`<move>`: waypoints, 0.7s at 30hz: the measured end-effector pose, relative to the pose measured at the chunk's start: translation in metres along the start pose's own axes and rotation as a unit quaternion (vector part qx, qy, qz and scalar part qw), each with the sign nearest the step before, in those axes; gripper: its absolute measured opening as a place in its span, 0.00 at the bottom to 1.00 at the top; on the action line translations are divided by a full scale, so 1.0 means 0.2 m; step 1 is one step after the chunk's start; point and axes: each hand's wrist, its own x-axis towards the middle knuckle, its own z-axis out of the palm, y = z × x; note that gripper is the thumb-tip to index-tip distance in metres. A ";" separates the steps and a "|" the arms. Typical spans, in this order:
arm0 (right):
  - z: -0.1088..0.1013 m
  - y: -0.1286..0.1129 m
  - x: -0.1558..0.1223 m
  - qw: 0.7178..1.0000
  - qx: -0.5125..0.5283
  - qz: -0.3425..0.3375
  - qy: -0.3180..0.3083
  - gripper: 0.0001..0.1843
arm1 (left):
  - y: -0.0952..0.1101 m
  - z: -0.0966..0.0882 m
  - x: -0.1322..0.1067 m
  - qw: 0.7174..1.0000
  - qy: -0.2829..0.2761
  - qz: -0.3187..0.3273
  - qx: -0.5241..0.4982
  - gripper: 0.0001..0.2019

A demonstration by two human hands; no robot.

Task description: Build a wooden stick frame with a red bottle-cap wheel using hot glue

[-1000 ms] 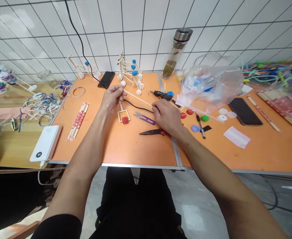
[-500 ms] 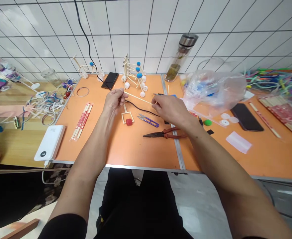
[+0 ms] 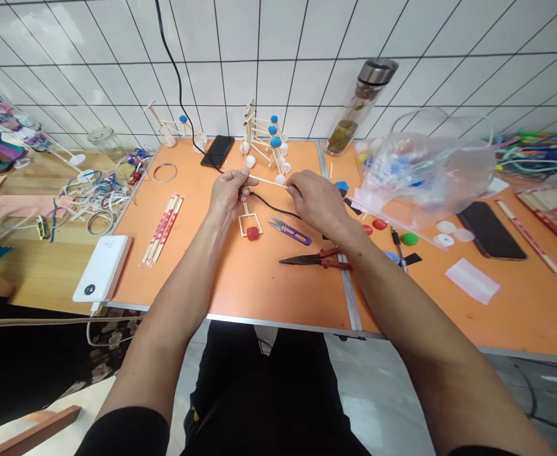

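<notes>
A thin pale wooden stick (image 3: 268, 182) is stretched between my two hands above the orange table. My left hand (image 3: 230, 193) pinches its left end between thumb and fingers. My right hand (image 3: 317, 197) closes on the other end, its fingertips partly hidden. A black cable (image 3: 275, 208) runs under the stick, and part of it is hidden by my left hand. Just below lies a small square stick frame (image 3: 241, 227) with a red block (image 3: 253, 234) at its corner. Purple-handled thread snips (image 3: 291, 232) and red-handled pliers (image 3: 313, 259) rest nearer to me.
Stick structures with blue and white joints (image 3: 263, 136) stand by the tiled wall, near a black phone (image 3: 218, 151). Wrapped chopsticks (image 3: 163, 229) and a white power bank (image 3: 102, 269) lie left. A glass bottle (image 3: 354, 120), plastic bag (image 3: 430, 168) and second phone (image 3: 492, 230) are right.
My hands have come closer together, so less of the stick shows between them. The whole view has shifted slightly, with the table things appearing farther right.
</notes>
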 end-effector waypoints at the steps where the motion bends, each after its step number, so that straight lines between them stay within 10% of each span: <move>1: 0.02 0.01 0.00 1.000 0.007 -0.002 0.004 0.15 | 0.00 0.00 0.00 1.000 -0.001 -0.004 -0.004 0.19; 21: 0.06 0.00 0.01 0.986 0.164 0.014 -0.036 0.14 | -0.06 0.06 -0.03 1.000 0.003 -0.006 0.010 0.20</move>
